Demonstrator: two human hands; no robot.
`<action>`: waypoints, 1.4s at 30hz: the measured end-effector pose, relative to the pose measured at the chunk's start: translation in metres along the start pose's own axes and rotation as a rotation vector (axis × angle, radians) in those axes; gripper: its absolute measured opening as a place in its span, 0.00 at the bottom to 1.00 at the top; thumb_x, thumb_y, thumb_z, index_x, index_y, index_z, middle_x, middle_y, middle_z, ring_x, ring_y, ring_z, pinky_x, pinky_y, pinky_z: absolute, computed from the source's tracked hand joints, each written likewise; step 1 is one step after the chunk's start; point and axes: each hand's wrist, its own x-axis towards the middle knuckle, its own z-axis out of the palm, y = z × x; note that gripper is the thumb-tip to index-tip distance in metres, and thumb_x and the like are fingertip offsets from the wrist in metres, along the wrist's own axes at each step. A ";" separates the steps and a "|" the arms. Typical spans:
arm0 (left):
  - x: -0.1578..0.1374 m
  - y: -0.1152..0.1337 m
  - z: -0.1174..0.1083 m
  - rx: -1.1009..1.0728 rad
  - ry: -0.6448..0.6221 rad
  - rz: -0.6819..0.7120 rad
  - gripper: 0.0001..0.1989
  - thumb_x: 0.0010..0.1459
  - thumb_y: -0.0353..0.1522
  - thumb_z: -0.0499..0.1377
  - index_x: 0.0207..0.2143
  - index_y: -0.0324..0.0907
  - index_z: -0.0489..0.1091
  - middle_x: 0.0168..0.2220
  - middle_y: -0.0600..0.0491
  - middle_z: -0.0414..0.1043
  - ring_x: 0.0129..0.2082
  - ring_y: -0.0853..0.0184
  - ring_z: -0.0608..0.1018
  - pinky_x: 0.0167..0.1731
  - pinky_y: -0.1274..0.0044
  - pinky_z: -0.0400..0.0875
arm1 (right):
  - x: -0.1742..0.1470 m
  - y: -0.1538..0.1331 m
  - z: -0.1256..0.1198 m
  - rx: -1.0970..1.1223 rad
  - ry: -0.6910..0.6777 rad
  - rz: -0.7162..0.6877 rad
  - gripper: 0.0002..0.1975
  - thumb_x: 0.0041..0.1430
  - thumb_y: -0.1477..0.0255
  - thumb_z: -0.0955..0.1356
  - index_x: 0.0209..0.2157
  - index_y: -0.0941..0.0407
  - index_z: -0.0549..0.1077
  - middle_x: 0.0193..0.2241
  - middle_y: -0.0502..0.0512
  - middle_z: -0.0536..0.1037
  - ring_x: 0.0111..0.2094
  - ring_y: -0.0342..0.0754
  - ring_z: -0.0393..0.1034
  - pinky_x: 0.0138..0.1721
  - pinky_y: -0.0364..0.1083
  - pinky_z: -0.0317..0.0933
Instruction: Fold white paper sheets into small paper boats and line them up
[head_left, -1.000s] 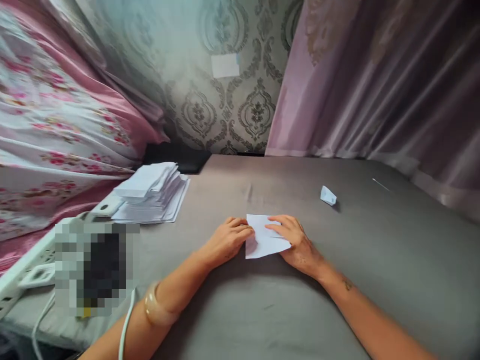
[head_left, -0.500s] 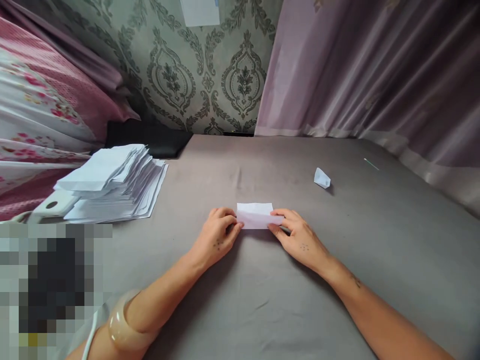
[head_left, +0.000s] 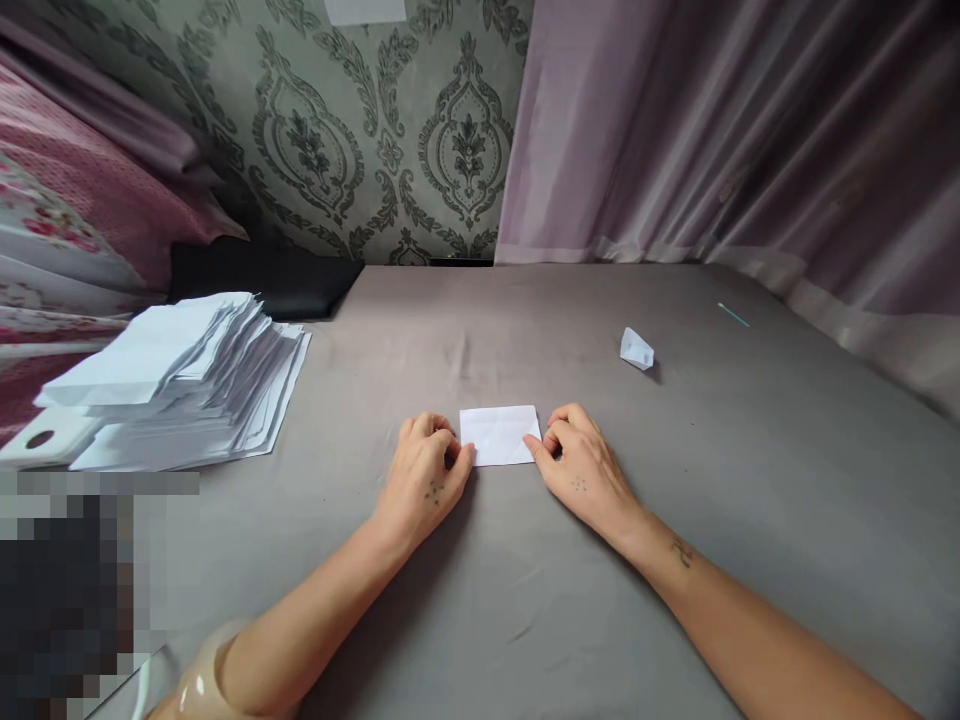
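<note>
A small white sheet of paper [head_left: 499, 436] lies flat on the grey cloth, wider than it is deep, with faint crease marks. At its lower left corner is the thumb of my left hand [head_left: 425, 472]; the other fingers curl in beside the left edge. My right hand [head_left: 585, 462] has its thumb on the lower right corner, and its fingers are bent beyond the right edge. Both hands are closed at the paper's sides. Farther back to the right stands a small folded paper piece [head_left: 637, 349].
A tall, uneven stack of white paper [head_left: 187, 370] sits on the left, partly over a white board with a hole [head_left: 49, 438]. Behind it lies a black flat item [head_left: 277, 283]. A thin green-blue stick [head_left: 733, 315] rests at the far right, near the purple curtain [head_left: 622, 130].
The paper's lower part, raised as a folded flap before, now lies flat and the sheet shows one even white face. My right thumb has moved onto its corner. The view has shifted slightly.
</note>
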 end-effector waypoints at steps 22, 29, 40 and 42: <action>0.012 -0.006 -0.012 0.139 -0.275 0.372 0.14 0.62 0.40 0.50 0.43 0.45 0.71 0.49 0.50 0.72 0.50 0.62 0.73 0.47 0.72 0.68 | -0.003 0.008 -0.011 -0.050 -0.172 -0.268 0.26 0.55 0.81 0.57 0.55 0.62 0.65 0.59 0.62 0.63 0.60 0.54 0.54 0.60 0.56 0.53; 0.003 0.016 -0.023 -0.411 0.019 0.066 0.13 0.61 0.38 0.53 0.36 0.41 0.73 0.32 0.50 0.75 0.33 0.67 0.74 0.36 0.75 0.68 | -0.007 -0.008 -0.031 0.679 -0.059 -0.065 0.30 0.52 0.75 0.65 0.58 0.55 0.58 0.59 0.59 0.62 0.61 0.51 0.53 0.61 0.54 0.48; -0.012 0.022 -0.016 -0.633 -0.164 -0.290 0.11 0.57 0.33 0.53 0.42 0.39 0.66 0.33 0.48 0.73 0.30 0.67 0.75 0.29 0.75 0.69 | -0.007 -0.028 -0.025 0.948 -0.230 0.354 0.22 0.54 0.67 0.67 0.49 0.58 0.62 0.23 0.49 0.74 0.24 0.42 0.67 0.24 0.41 0.60; -0.012 0.016 -0.016 -0.325 -0.080 -0.070 0.19 0.55 0.28 0.53 0.51 0.42 0.62 0.45 0.45 0.69 0.40 0.63 0.73 0.36 0.71 0.70 | -0.007 -0.026 -0.024 0.902 -0.225 0.348 0.23 0.54 0.67 0.67 0.50 0.58 0.60 0.23 0.49 0.75 0.24 0.42 0.66 0.23 0.40 0.59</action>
